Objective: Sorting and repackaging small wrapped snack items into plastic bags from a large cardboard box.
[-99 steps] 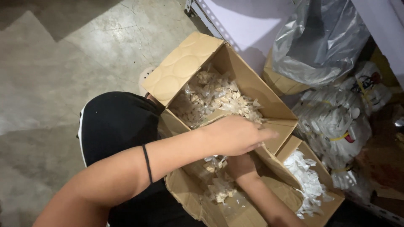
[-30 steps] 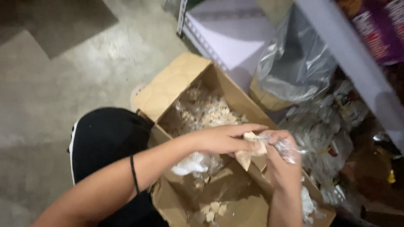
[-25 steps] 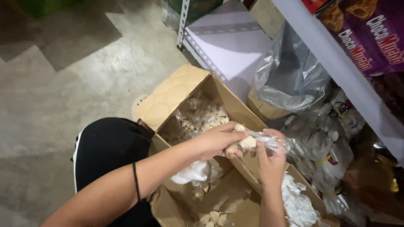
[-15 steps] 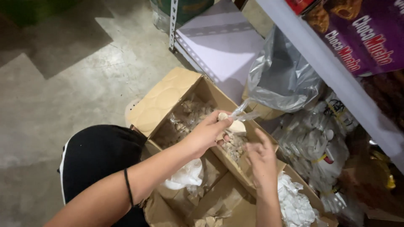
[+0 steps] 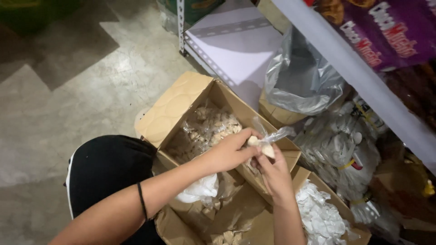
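Floor (image 5: 68, 104): grey concrete, upper left.
Box (image 5: 179, 106): open, centre, holding pale pieces.
Left hand (image 5: 229, 152): fingers pinching small bag (image 5: 268, 140).
Right hand (image 5: 272, 174): fingers clamped under bag.

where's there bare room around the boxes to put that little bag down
The concrete floor left of the open cardboard box is bare. The white shelf board behind it is free too. Crowded: both hands, left hand and right hand, meet at the small clear bag; tied plastic bags fill the right.
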